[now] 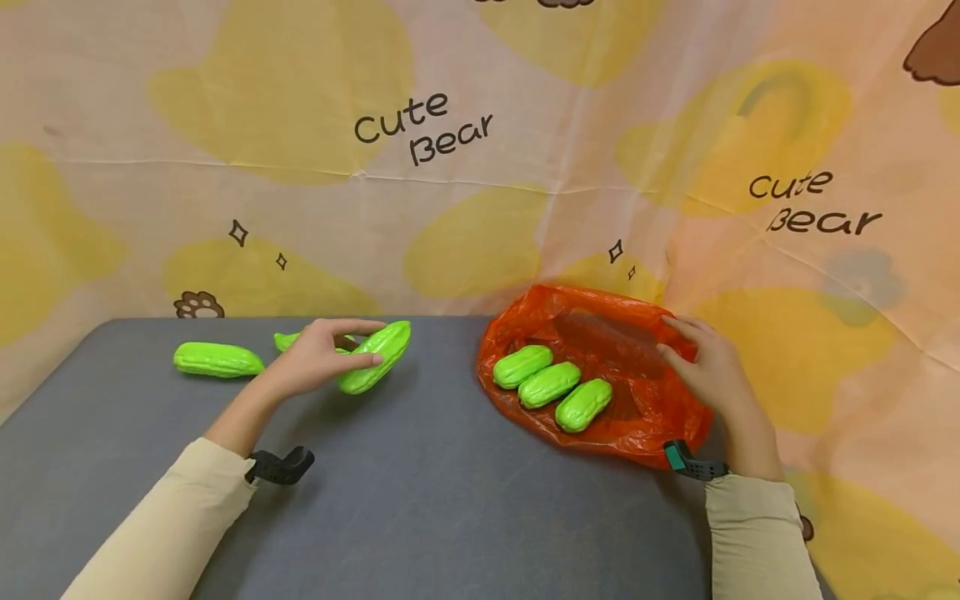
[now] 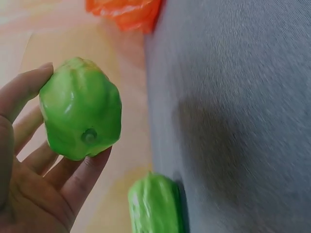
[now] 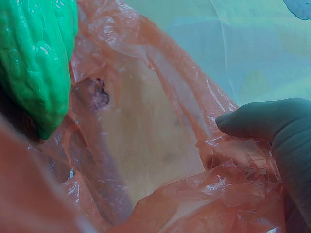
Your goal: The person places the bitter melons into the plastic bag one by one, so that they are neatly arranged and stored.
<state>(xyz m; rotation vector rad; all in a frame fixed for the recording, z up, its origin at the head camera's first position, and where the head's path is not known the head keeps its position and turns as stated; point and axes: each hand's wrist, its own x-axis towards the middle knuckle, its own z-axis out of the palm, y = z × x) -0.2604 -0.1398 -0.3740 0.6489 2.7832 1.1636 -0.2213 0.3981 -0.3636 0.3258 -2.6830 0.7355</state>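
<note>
My left hand (image 1: pixel 318 358) grips a bright green bitter melon (image 1: pixel 377 357) by its sides, tilted and raised off the table, its shadow beneath. In the left wrist view the melon (image 2: pixel 80 109) shows its blunt end, thumb and fingers around it. At the right, my right hand (image 1: pixel 716 371) pinches the rim of a red plastic bag (image 1: pixel 667 408). The right wrist view shows the thumb (image 3: pixel 252 119) on the crumpled film. Inside the open bag lie three green melons (image 1: pixel 550 385) side by side. Another melon (image 3: pixel 36 58) fills that view's upper left.
On the left of the grey table (image 1: pixel 435 500) lies a melon (image 1: pixel 217 359). Another melon (image 1: pixel 285 341) sits partly hidden behind my left hand. A patterned cloth (image 1: pixel 480 225) hangs along the table's back and right side.
</note>
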